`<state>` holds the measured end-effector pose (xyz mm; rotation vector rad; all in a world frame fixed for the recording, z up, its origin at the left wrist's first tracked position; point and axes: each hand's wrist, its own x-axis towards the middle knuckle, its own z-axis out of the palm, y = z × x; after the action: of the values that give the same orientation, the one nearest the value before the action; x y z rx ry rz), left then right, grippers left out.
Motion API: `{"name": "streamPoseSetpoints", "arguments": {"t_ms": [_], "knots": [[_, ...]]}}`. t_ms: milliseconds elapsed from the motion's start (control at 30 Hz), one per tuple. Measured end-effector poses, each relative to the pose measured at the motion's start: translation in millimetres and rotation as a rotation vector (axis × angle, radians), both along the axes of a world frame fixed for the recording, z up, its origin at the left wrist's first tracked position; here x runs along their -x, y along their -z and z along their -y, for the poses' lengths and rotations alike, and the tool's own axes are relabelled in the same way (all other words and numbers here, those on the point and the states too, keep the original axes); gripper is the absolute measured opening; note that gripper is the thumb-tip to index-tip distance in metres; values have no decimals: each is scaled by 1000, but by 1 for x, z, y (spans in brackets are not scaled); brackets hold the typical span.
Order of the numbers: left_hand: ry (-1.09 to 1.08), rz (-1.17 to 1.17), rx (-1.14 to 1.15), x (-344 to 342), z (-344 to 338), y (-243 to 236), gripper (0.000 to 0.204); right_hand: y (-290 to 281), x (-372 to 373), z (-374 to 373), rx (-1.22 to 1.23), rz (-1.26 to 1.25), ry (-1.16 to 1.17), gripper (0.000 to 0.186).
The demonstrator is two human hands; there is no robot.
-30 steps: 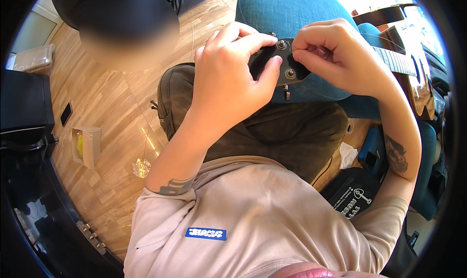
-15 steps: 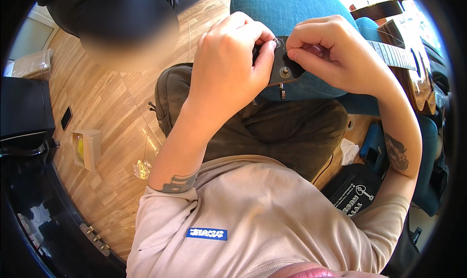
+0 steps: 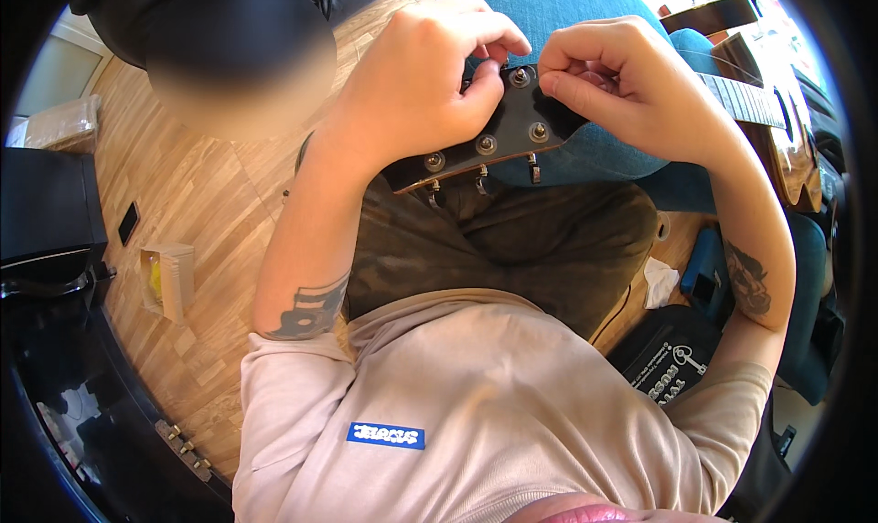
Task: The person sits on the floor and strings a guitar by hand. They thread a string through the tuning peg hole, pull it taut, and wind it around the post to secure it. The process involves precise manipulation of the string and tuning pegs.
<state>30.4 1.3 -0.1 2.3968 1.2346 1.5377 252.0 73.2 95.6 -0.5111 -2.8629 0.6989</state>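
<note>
A black guitar headstock (image 3: 512,116) with silver tuners lies over my lap and the teal seat. My left hand (image 3: 425,84) is bent over its upper edge, finger and thumb curled at a tuner; whatever they grip is hidden. My right hand (image 3: 622,89) is closed in a pinch beside the upper right tuner, on something too fine to make out. The guitar's fretted neck (image 3: 741,98) runs rightward behind my right hand, with a loose thin string above it.
Teal seat (image 3: 540,20) beyond the headstock; guitar body (image 3: 796,166) at right. Dark blurred shape (image 3: 238,20) top left. Glossy black furniture (image 3: 50,212), phone (image 3: 129,222) and open cardboard box (image 3: 169,281) on the left floor. Black bag (image 3: 649,345), white cloth (image 3: 660,282) lower right.
My left hand has shifted up and slightly left, uncovering more of the headstock's lower tuners. My right hand has risen slightly, still pinched.
</note>
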Motion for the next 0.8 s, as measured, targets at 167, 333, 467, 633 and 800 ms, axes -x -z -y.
{"name": "streamPoseSetpoints", "arguments": {"t_ms": [167,333,467,633,800], "knots": [[66,288,436,-7,10,-3,7,4,-1,4,37,-45,55,10],[78,367,593,-8,8,-8,9,0,2,5,-76,-11,36,9],[64,418,612,-6,13,-9,10,6,2,1,-87,-70,11,8],[-3,418,617,-2,22,-2,16,6,3,4,-91,-66,29,7],[-92,365,703,-5,25,-5,19,8,4,7,-95,-83,74,6]]}}
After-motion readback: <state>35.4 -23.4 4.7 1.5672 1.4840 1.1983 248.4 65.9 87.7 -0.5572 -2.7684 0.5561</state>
